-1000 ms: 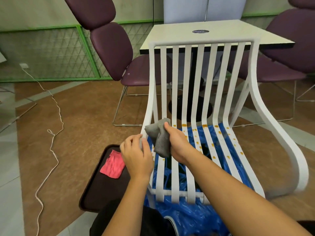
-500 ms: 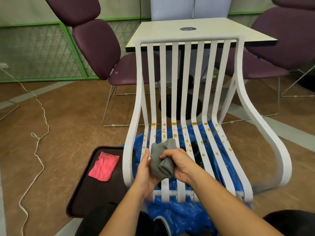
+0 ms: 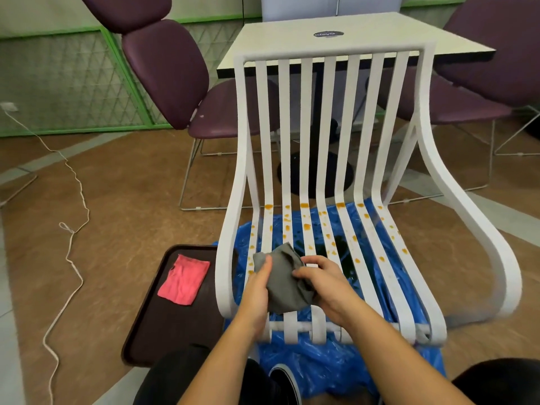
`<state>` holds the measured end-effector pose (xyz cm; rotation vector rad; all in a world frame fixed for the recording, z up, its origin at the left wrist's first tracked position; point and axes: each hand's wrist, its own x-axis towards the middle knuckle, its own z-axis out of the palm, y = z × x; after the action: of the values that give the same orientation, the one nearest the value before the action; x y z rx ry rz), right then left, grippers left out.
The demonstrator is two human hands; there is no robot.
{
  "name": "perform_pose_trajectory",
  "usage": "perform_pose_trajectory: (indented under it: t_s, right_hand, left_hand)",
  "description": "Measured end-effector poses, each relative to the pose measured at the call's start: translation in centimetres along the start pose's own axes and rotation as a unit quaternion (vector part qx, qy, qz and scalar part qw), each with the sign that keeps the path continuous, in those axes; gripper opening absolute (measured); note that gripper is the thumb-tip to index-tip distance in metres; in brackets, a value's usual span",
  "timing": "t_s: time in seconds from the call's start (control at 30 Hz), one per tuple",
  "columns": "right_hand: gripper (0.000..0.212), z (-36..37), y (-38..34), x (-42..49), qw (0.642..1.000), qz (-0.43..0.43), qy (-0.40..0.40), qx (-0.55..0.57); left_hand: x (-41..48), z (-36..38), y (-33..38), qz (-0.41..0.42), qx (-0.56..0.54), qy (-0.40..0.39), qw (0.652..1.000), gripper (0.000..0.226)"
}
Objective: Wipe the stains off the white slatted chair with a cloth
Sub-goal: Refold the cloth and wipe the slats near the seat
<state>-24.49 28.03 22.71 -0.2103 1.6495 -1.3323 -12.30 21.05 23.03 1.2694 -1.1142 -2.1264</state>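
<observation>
Pinching grey cloth [image 3: 285, 283] in left grip [image 3: 257, 290] and right grip [image 3: 324, 285], both clamped on it, over front seat slats of white slatted chair [image 3: 342, 127]. Orange stains [image 3: 306, 227] across seat slats. Blue plastic sheet [image 3: 336, 366] underneath on brown floor [image 3: 131, 200]; dark tray [image 3: 152, 323] with pink cloth [image 3: 184, 280] left; purple chairs [image 3: 166, 68], bench [image 3: 365, 33] behind.

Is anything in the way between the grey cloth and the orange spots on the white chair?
Nothing visible is. The left hand and the right hand hold the grey cloth over the front seat slats of the white chair; the nearest orange spots lie on bare slats just beyond it.
</observation>
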Motion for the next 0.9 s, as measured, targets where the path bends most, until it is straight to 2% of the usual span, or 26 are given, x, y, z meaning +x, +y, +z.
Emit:
perform_pose_trajectory:
  t_s: [0.07, 0.2, 0.37, 0.43, 0.53, 0.6, 0.7, 0.77, 0.9]
  right_hand:
    - [0.017, -0.2, -0.1, -0.1, 1.0, -0.009, 0.018, 0.005]
    - [0.02, -0.6, -0.3, -0.5, 0.997, -0.003, 0.021, 0.069]
    - [0.024, -0.3, -0.9, -1.5, 0.983, 0.029, -0.054, 0.174]
    - [0.025, 0.2, -1.1, -1.9, 0.976, 0.031, -0.063, 0.207]
    - [0.026, 1.0, -1.0, -2.5, 0.968, 0.036, -0.079, 0.237]
    - [0.025, 1.5, -0.8, -2.8, 0.962, 0.04, -0.082, 0.258]
    - [0.024, 2.0, -0.3, -2.9, 0.968, 0.013, -0.053, 0.244]
    - [0.022, 2.0, -0.1, -2.9, 0.979, -0.003, -0.023, 0.201]
    - [0.017, 1.4, 0.3, -2.8, 0.994, -0.034, 0.054, 0.086]
  left_hand:
    - [-0.3, -0.5, 0.4, 0.002, -0.034, -0.031, 0.999, 0.059]
    - [-0.2, -1.7, 0.8, 0.01, -0.083, -0.057, 0.995, 0.073]
    - [-0.6, -2.7, 1.0, -0.027, -0.241, -0.097, 0.965, 0.068]
    - [-0.7, -2.7, 0.9, -0.031, -0.278, -0.127, 0.952, 0.059]
    - [-0.9, -1.9, 0.7, -0.046, -0.298, -0.126, 0.945, 0.05]
    - [-1.0, -1.0, 0.6, -0.042, -0.273, -0.09, 0.957, 0.047]
    - [-0.4, 0.1, 0.0, -0.018, -0.202, -0.016, 0.979, 0.031]
    - [-0.5, 0.3, -0.2, -0.02, -0.186, 0.007, 0.982, 0.029]
    - [-1.2, 0.3, 0.3, -0.075, -0.276, -0.019, 0.958, 0.053]
